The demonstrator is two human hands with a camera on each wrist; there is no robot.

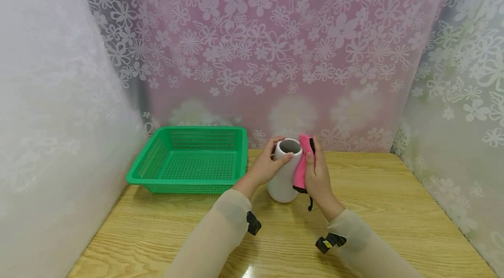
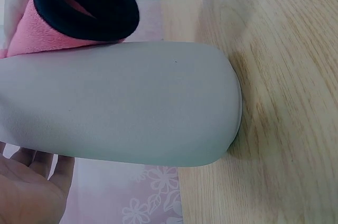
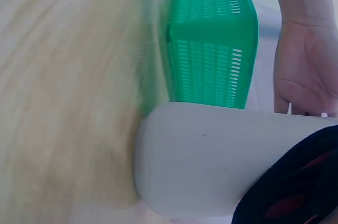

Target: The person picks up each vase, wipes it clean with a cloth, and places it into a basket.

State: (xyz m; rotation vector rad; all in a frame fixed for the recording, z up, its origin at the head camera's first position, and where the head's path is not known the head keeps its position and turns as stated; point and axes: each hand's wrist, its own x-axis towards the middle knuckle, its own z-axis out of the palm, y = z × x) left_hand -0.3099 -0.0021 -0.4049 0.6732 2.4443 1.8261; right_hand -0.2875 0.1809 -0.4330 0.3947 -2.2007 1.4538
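A white vase (image 1: 285, 177) with an open round mouth stands upright on the wooden table. My left hand (image 1: 267, 164) grips it near the top, thumb at the front of the rim and fingers around the far left side. Against the vase's right side lies a folded pink cloth (image 1: 302, 168) with black edging and a dangling black strap. My right hand (image 1: 318, 175) holds this cloth, its thumb on the near side. In the left wrist view the cloth's rolled black edge (image 2: 116, 18) touches the vase wall (image 2: 132, 102). The right wrist view hides most of the right hand.
A green plastic basket (image 1: 240, 160) with perforated sides sits left of the vase, close to the left forearm. Floral curtains (image 1: 252, 50) hang behind the table (image 1: 374, 208) and along both sides. Each sleeve carries a small black wrist camera.
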